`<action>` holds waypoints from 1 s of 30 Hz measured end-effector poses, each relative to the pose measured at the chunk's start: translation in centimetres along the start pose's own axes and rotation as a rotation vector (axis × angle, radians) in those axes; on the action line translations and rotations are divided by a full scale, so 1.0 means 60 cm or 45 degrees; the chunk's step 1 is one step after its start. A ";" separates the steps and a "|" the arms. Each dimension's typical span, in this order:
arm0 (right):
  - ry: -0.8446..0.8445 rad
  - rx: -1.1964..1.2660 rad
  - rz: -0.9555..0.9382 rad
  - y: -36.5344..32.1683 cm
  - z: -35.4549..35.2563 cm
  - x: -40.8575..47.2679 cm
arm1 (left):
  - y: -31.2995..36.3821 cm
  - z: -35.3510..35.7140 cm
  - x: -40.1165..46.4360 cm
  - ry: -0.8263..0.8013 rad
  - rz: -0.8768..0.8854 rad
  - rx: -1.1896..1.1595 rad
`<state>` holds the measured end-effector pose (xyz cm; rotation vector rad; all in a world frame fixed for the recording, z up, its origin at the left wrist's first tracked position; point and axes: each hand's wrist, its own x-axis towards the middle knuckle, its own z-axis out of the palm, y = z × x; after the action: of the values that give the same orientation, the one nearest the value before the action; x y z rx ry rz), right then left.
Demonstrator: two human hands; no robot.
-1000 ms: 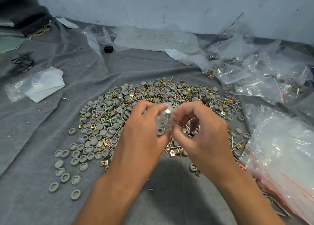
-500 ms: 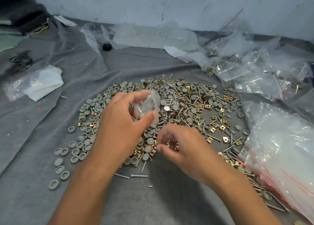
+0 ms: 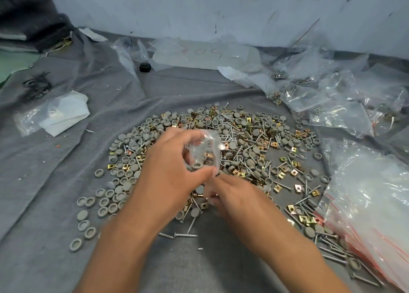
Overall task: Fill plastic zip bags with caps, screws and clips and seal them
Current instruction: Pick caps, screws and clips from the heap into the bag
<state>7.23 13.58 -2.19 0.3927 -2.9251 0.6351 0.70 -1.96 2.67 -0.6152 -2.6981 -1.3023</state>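
My left hand (image 3: pixel 174 171) holds a small clear zip bag (image 3: pixel 204 152) above the pile, thumb and fingers curled round it; grey caps and brass clips show inside the bag. Just below it my right hand (image 3: pixel 232 197) is low on the near edge of the pile, fingers curled down among the parts; what they pinch is hidden and blurred. The pile (image 3: pixel 250 142) spreads over the grey cloth: grey round caps, long silver screws and square brass clips mixed together.
A stack of empty zip bags with red seal lines (image 3: pixel 371 206) lies at the right. Filled bags (image 3: pixel 327 98) are heaped at the back right. A white folded bag (image 3: pixel 64 112) and black wires (image 3: pixel 36 85) lie at the left. A wall (image 3: pixel 221 9) closes the back.
My hands parted from the bag they held together. The left hand kept the bag and lifted it slightly left; the right hand dropped to the pile's near edge.
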 end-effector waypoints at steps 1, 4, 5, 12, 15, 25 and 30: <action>0.099 0.094 0.017 0.005 -0.010 0.000 | 0.003 0.001 -0.002 0.001 0.008 0.000; 0.490 0.272 -0.033 0.014 -0.048 -0.006 | 0.009 -0.004 -0.005 0.023 0.017 -0.038; 0.598 0.293 -0.051 0.013 -0.057 -0.009 | 0.010 -0.006 -0.005 0.033 0.021 -0.025; 0.756 0.138 -0.142 -0.010 -0.060 0.010 | 0.027 -0.002 -0.014 -0.074 0.104 0.108; 0.707 0.066 -0.088 -0.010 -0.059 0.003 | 0.031 -0.010 -0.015 -0.110 0.102 0.172; 0.753 0.299 -0.160 -0.002 -0.081 -0.010 | 0.080 -0.123 -0.049 -0.147 0.106 0.380; 0.004 0.172 0.267 0.052 -0.075 -0.018 | 0.064 -0.154 -0.059 -0.055 0.031 0.368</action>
<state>7.69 18.44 0.49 0.0966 -2.9535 0.8623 4.54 -8.01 10.50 -0.6454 -2.8270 -0.8769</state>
